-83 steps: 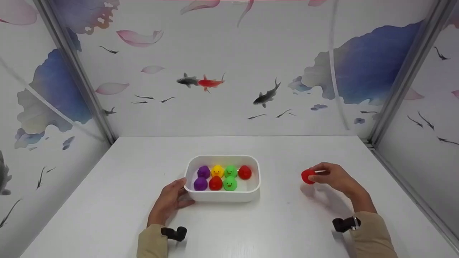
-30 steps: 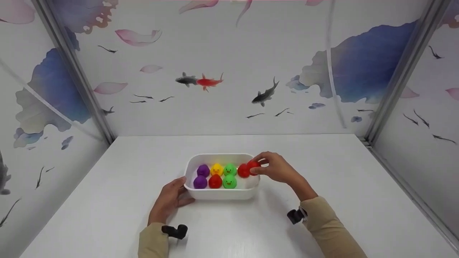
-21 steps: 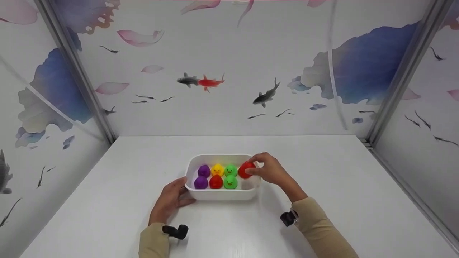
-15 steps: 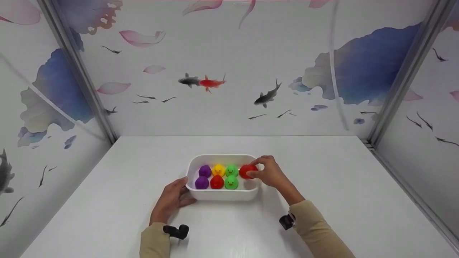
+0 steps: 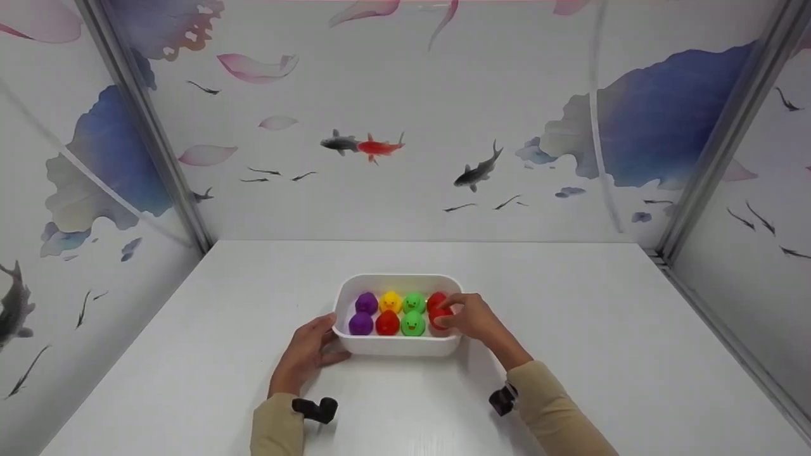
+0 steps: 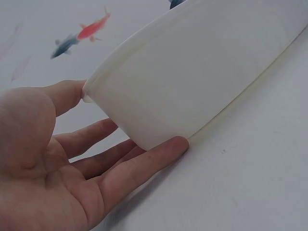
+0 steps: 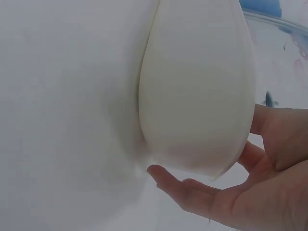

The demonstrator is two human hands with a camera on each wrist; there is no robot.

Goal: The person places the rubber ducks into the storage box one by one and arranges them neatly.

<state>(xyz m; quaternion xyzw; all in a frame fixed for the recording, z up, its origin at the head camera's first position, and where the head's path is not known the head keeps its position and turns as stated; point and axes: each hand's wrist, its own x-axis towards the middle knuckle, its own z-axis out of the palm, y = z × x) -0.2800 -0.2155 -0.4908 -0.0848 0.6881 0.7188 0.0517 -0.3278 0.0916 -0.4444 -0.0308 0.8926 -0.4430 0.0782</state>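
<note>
In the head view a white plastic box (image 5: 399,346) holds small rubber ducks in two rows. Left to right come two purple ducks (image 5: 361,323), a yellow duck (image 5: 390,303) above a red one (image 5: 388,323), then two green ducks (image 5: 413,323). Two more red shapes share the right end. My right hand (image 5: 472,316) reaches over the right rim, index finger and thumb on the nearer red duck (image 5: 439,318), partly covering it. My left hand (image 5: 308,345) grips the box's left end, thumb along the base; the left wrist view shows a finger at the rim.
The box stands on a white table (image 5: 405,405). Printed panels with fish and lotus shapes enclose it, such as the back wall (image 5: 405,215). Metal posts (image 5: 142,126) mark the corners. A black wrist camera (image 5: 317,410) sits on each sleeve.
My right hand brought a red duck leftward from the table into the box's right end, then moved it toward the near side, below the other red one. My left hand stays on the box.
</note>
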